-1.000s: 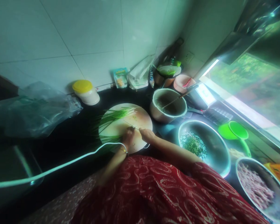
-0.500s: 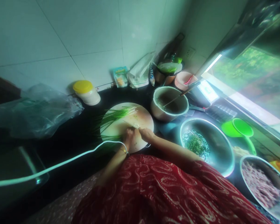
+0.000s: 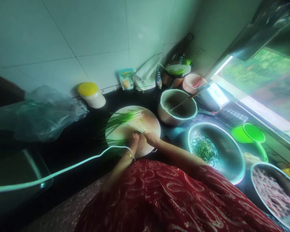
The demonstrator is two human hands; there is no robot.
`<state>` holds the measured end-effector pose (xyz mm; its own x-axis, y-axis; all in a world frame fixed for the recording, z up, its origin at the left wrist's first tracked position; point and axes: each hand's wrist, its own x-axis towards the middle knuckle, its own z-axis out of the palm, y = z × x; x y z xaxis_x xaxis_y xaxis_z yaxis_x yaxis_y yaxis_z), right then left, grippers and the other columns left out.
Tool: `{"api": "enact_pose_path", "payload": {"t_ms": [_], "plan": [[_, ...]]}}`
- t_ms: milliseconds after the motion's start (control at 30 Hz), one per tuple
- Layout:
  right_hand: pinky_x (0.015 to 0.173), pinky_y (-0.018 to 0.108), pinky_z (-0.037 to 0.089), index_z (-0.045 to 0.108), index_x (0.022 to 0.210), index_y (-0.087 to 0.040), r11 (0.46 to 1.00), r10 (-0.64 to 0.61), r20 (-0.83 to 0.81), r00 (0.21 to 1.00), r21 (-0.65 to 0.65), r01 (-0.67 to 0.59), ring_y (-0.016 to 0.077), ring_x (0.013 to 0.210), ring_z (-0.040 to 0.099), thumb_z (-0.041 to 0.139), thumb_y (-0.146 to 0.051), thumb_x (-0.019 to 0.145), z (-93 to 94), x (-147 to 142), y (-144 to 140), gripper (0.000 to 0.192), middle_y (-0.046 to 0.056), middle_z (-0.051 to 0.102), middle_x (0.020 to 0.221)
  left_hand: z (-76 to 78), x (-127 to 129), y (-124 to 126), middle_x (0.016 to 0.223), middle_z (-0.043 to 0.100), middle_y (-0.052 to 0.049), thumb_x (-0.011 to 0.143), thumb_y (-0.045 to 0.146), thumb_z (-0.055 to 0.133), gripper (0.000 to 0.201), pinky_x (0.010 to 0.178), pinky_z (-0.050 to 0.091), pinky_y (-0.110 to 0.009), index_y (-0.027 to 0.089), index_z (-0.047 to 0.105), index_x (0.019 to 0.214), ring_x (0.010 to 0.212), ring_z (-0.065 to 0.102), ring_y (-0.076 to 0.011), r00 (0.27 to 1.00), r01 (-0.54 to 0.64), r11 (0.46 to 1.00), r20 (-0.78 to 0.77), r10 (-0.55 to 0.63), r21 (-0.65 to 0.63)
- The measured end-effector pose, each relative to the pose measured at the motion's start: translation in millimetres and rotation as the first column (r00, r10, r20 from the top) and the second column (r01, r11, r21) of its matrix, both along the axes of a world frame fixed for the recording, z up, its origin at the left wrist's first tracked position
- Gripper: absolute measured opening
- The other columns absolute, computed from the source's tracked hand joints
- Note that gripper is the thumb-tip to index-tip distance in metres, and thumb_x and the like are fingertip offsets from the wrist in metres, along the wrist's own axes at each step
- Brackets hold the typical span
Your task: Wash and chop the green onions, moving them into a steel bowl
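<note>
A round cutting board point(image 3: 148, 120) lies on the dark counter below me. My right hand point(image 3: 151, 138) is closed around the handle of a knife point(image 3: 134, 128), whose blade points left across the board. Right beside it, my left hand point(image 3: 134, 141) presses down with curled fingers on a bunch of thin green stalks point(image 3: 117, 142), which look like chives or scallions. More long stalks point(image 3: 129, 115) lie along the board's far side, their pale ends to the right. Small green bits dot the board. The cut ends under my left fingers are hidden.
To the right stand a pot point(image 3: 178, 119) with a utensil in it, a steel bowl point(image 3: 228, 151) with chopped greens, a green dipper point(image 3: 241, 133) and a bowl of pinkish meat point(image 3: 272, 193). A yellow-lidded jar point(image 3: 93, 95) and plastic bag point(image 3: 45, 119) sit left. A white cable point(image 3: 70, 167) crosses to my left wrist.
The whole view has shifted slightly, so things appear a little further right. Both hands keep nearly the same place on the board, the knife still in my right hand.
</note>
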<state>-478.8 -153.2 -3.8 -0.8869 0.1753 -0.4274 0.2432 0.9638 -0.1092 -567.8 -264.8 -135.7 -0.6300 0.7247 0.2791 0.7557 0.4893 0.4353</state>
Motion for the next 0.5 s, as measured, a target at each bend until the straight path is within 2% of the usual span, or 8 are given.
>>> {"api": "enact_pose_path", "payload": {"t_ms": [167,300,367,500], "plan": [[0.076,0.033,0.051,0.043,0.133,-0.013,1.0,-0.012,0.039,0.999,-0.003,0.012,0.0256,0.097,0.068,0.036,-0.009,0.089,3.9,0.7,3.9,0.044,0.015,0.07,0.102,4.9,2.5,-1.2,0.094,0.067,-0.012,0.096,0.017,0.039,0.024,0.081,0.048,-0.035,0.015,0.062,0.099,0.088,0.062,-0.0215,0.998,0.023,0.997,-0.058,-0.028,-0.074],[0.08,0.034,0.051,0.043,0.132,-0.012,1.0,-0.02,0.028,0.999,0.0,0.02,0.0254,0.099,0.067,0.033,-0.009,0.091,2.8,0.0,-1.0,0.043,0.015,0.07,0.104,10.5,3.3,-1.4,0.092,0.068,-0.014,0.095,0.016,0.039,0.025,0.081,0.047,-0.036,0.014,0.063,0.093,0.088,0.062,-0.0232,0.999,0.006,0.991,-0.037,-0.011,-0.135],[0.081,0.034,0.05,0.042,0.133,-0.012,1.0,-0.025,0.032,0.999,-0.003,0.025,0.0253,0.099,0.067,0.033,-0.008,0.09,2.8,0.2,-1.5,0.044,0.015,0.07,0.102,14.4,3.6,-1.1,0.091,0.068,-0.014,0.095,0.015,0.038,0.025,0.081,0.047,-0.036,0.015,0.063,0.09,0.088,0.062,-0.0237,1.0,0.001,0.991,-0.008,-0.002,-0.137],[0.078,0.032,0.051,0.044,0.13,-0.014,1.0,-0.029,0.047,0.998,-0.006,0.03,0.0241,0.098,0.068,0.038,-0.009,0.089,7.8,1.9,0.8,0.042,0.014,0.07,0.101,24.3,7.6,-0.7,0.094,0.067,-0.013,0.095,0.017,0.038,0.024,0.078,0.047,-0.034,0.015,0.062,0.096,0.088,0.062,-0.0232,1.0,-0.003,0.995,-0.012,0.002,-0.103]]}}
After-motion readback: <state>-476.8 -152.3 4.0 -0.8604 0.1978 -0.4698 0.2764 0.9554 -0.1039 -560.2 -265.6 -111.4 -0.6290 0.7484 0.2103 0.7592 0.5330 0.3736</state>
